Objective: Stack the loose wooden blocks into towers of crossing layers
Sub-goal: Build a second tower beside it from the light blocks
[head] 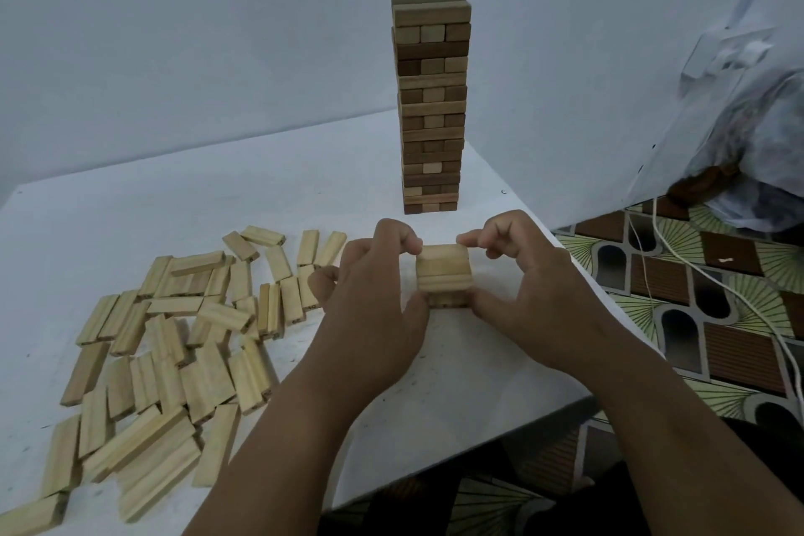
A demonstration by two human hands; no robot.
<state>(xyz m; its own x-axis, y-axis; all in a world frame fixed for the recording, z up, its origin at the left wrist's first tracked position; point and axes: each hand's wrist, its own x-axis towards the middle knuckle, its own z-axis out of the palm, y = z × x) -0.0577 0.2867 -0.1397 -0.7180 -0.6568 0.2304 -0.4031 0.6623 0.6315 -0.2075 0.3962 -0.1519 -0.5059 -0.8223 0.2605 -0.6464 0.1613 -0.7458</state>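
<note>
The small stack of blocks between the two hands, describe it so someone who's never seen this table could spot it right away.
Start at the tall dark tower at the back of the white table and come straight toward the camera. There the left hand and right hand hold a short pale stack, only a few layers high. The other pale blocks lie loose and flat, off to the left.

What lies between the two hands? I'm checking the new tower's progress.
In the head view, a short stack of pale blocks sits between left hand and right hand, pinched by both.
</note>
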